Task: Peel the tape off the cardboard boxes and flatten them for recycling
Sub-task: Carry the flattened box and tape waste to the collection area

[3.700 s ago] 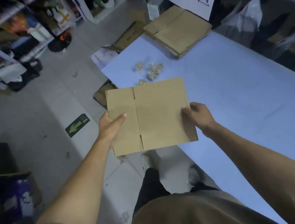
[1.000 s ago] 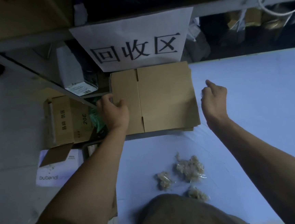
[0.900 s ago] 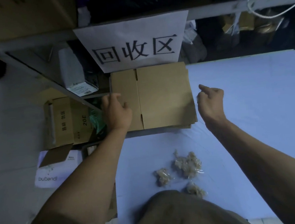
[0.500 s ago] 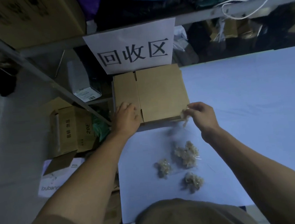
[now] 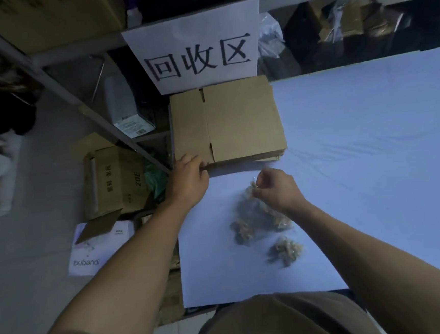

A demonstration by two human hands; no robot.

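Left hand (image 5: 188, 181) touches the flattened brown cardboard box stack (image 5: 236, 122) at twelve o'clock; right hand (image 5: 276, 188) pinches a crumpled clear tape scrap (image 5: 252, 186).

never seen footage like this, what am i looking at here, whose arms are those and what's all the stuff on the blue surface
There is no machine here. A person wears one wide-angle camera on the head, looking forward and down, so the two bare arms are the wearer's own.

The blue table holds a stack of flattened cardboard boxes at its far edge, under a white paper sign with three Chinese characters. Nearer the person lie crumpled wads of peeled tape.

The left hand touches the near left corner of the stack. The right hand pinches a small scrap of tape above the wads.

On the floor to the left stands an unflattened cardboard box, and a metal shelf rack runs past it.
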